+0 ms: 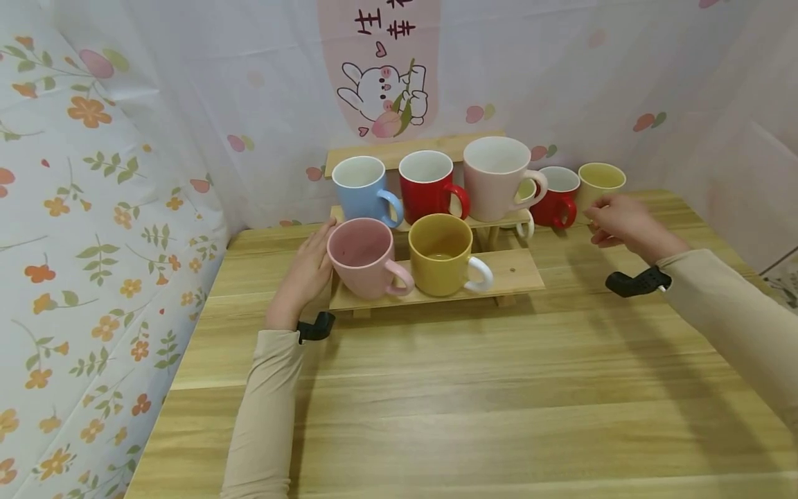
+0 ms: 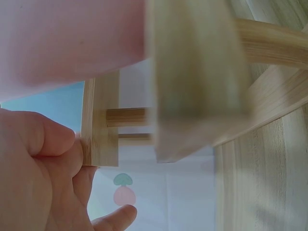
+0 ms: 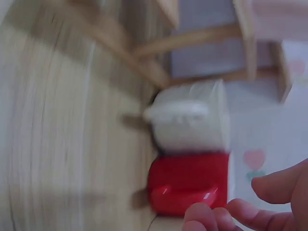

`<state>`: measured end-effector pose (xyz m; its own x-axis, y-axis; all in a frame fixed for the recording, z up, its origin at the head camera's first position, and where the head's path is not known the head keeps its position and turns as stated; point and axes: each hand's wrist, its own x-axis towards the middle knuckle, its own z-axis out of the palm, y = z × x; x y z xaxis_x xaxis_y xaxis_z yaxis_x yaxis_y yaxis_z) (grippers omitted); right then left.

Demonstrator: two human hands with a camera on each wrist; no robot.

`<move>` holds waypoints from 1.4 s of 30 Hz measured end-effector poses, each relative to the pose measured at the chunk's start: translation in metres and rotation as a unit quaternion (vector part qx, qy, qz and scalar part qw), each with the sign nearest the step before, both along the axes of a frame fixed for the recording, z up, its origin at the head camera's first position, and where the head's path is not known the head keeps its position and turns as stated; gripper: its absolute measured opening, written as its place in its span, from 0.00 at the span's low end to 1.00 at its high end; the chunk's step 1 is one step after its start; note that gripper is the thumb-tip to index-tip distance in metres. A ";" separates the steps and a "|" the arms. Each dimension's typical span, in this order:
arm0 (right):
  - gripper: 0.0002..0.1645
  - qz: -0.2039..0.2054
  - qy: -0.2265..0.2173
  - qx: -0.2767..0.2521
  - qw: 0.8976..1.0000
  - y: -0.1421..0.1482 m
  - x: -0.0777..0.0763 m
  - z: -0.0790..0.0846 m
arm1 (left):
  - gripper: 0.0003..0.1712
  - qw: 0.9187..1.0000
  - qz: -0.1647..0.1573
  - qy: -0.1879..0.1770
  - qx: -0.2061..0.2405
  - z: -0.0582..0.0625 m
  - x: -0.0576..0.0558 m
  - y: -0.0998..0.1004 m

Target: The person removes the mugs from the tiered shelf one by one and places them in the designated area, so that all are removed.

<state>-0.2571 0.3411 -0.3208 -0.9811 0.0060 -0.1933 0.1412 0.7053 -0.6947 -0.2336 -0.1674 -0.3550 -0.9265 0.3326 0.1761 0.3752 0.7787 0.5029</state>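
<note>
My left hand [image 1: 305, 267] is at the left end of a tiered wooden rack [image 1: 349, 299], beside the pink mug [image 1: 361, 260]. Its thumb and fingertips hold the end of the middle board, as the left wrist view shows. On the right, my right hand [image 1: 630, 223] is in front of a yellow mug [image 1: 600, 179], its fingers loosely bent and a gap between thumb and fingertips. The mug's lower part is hidden by the hand. A red mug [image 3: 187, 180] stands close by, its handle near those fingertips in the right wrist view.
The rack's front board also bears a mustard mug [image 1: 439, 260]. Above stand a light blue mug [image 1: 358, 194], another red mug [image 1: 424, 187] and a pale pink mug [image 1: 492, 184]. A white-handled mug [image 3: 187, 115] is by the rack's right end. A printed curtain [image 1: 249, 104] borders the table.
</note>
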 end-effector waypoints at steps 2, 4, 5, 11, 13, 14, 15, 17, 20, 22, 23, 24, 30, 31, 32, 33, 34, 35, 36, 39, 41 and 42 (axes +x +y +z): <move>0.29 0.010 -0.001 0.000 1.000 -0.007 0.002 0.004 | 0.29 1.000 -0.002 0.000 0.004 0.000 0.000 0.000; 0.29 0.017 0.002 0.000 1.000 -0.013 0.004 0.008 | 0.29 1.000 -0.005 0.003 0.004 -0.001 0.000 0.000; 0.30 0.020 0.003 -0.002 1.000 -0.015 0.005 0.010 | 0.29 1.000 -0.006 0.004 0.004 -0.001 0.000 0.000; 0.31 0.026 0.001 -0.020 0.999 -0.031 0.010 0.023 | 0.29 1.000 -0.003 -0.001 0.000 -0.003 0.000 0.000; 0.31 0.023 0.004 -0.033 0.999 -0.036 0.011 0.028 | 0.29 1.000 -0.004 0.000 -0.001 -0.004 0.000 0.000; 0.30 0.020 0.008 -0.040 0.999 -0.038 0.011 0.031 | 0.29 1.000 -0.004 0.001 -0.001 -0.004 0.000 0.000; 0.29 0.019 0.012 -0.047 0.999 -0.041 0.012 0.033 | 0.29 1.000 -0.005 0.002 -0.001 -0.004 0.000 0.001; 0.28 0.017 0.022 -0.059 0.998 -0.044 0.012 0.038 | 0.29 1.000 -0.006 0.003 -0.001 -0.004 0.000 0.001; 0.27 0.012 0.036 -0.070 0.997 -0.050 0.012 0.043 | 0.29 1.000 -0.006 0.002 -0.001 -0.004 -0.001 0.002; 0.28 0.010 0.044 -0.077 0.996 -0.054 0.012 0.046 | 0.28 1.000 -0.005 0.002 -0.002 -0.004 -0.001 0.002; 0.29 0.009 0.046 -0.081 0.996 -0.056 0.012 0.048 | 0.28 1.000 -0.004 0.003 -0.002 -0.004 0.000 0.002; 0.31 0.007 0.046 -0.085 0.995 -0.059 0.011 0.049 | 0.28 1.000 -0.003 0.004 -0.002 -0.003 0.000 0.002; 0.36 0.001 0.052 -0.114 0.992 -0.073 0.011 0.056 | 0.28 1.000 0.003 0.008 0.001 -0.002 0.001 0.001; 0.35 -0.001 0.055 -0.120 0.991 -0.075 0.011 0.056 | 0.28 1.000 0.002 0.008 0.001 -0.002 0.000 0.001; 0.35 -0.004 0.057 -0.125 0.991 -0.077 0.012 0.056 | 0.28 1.000 0.002 0.007 0.000 -0.002 0.000 0.001; 0.35 -0.004 0.059 -0.130 0.990 -0.079 0.012 0.057 | 0.28 1.000 0.002 0.006 0.000 -0.002 0.000 0.001; 0.34 -0.006 0.061 -0.136 0.989 -0.080 0.012 0.057 | 0.28 1.000 0.002 0.006 -0.001 -0.003 0.000 0.001; 0.35 -0.006 0.063 -0.140 0.988 -0.082 0.012 0.057 | 0.28 1.000 0.001 0.004 0.000 -0.003 0.000 0.001; 0.35 -0.006 0.064 -0.146 0.987 -0.083 0.012 0.058 | 0.29 1.000 0.002 0.003 0.000 -0.003 0.000 0.001; 0.33 -0.003 0.067 -0.170 0.983 -0.087 0.012 0.058 | 0.29 1.000 0.001 0.002 0.000 -0.002 -0.001 0.001; 0.31 -0.002 0.068 -0.188 0.980 -0.090 0.012 0.059 | 0.29 1.000 0.001 0.000 0.003 -0.002 0.000 0.002; 0.30 -0.001 0.068 -0.200 0.977 -0.091 0.011 0.059 | 0.29 1.000 0.002 -0.001 0.003 -0.001 0.000 0.002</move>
